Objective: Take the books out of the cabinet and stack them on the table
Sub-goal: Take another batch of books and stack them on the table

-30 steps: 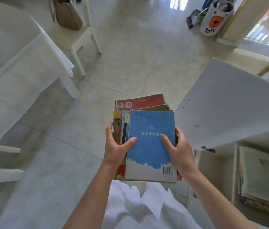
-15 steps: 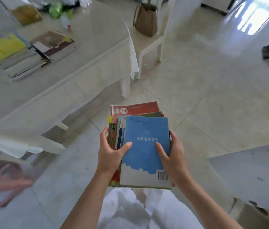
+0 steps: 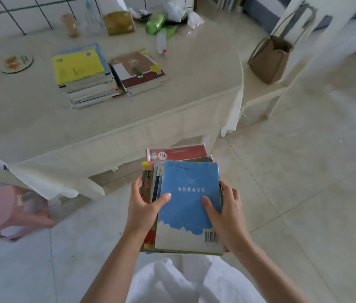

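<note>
Head view: both hands carry a bundle of books (image 3: 185, 202), blue cover on top, above the floor just off the table (image 3: 172, 119) front edge. The left hand (image 3: 143, 207) and right hand (image 3: 227, 212) clamp its sides, thumbs on top. Two book stacks (image 3: 107, 73) sit mid-table.
</note>
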{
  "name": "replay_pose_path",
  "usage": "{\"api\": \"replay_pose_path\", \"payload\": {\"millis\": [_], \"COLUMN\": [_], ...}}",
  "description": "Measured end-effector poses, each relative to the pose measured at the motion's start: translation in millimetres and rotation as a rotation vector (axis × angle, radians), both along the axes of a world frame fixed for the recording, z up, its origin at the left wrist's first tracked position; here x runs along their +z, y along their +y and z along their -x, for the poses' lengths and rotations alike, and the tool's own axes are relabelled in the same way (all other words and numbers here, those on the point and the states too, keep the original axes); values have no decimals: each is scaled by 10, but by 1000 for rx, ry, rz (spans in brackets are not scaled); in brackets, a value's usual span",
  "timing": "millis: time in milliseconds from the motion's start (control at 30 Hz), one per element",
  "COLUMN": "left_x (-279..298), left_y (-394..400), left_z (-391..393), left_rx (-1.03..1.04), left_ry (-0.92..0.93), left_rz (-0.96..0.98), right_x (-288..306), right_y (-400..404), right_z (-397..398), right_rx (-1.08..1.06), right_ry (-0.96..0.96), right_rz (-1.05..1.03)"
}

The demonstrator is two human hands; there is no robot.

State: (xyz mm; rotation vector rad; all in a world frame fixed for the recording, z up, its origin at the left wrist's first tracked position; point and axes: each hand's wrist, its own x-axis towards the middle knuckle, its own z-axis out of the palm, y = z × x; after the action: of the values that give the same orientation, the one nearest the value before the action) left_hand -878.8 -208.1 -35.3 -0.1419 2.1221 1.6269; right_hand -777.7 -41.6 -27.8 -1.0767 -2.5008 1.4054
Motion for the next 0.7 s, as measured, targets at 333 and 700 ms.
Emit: {"api": "replay_pose_path", "payload": {"millis": [333, 700], "left_x": [202, 98], "left_y": [702, 867], "left_z": [1032, 2210], "left_rx": [240, 277], "left_ry": [22, 64], "left_rz": [-50, 0], "right_x": [209, 65], "right_y": [878, 1125], "right_z": [1428, 2672], "right_rx": [213, 246], "right_ry": [57, 11], "right_rz": [10, 64]}}
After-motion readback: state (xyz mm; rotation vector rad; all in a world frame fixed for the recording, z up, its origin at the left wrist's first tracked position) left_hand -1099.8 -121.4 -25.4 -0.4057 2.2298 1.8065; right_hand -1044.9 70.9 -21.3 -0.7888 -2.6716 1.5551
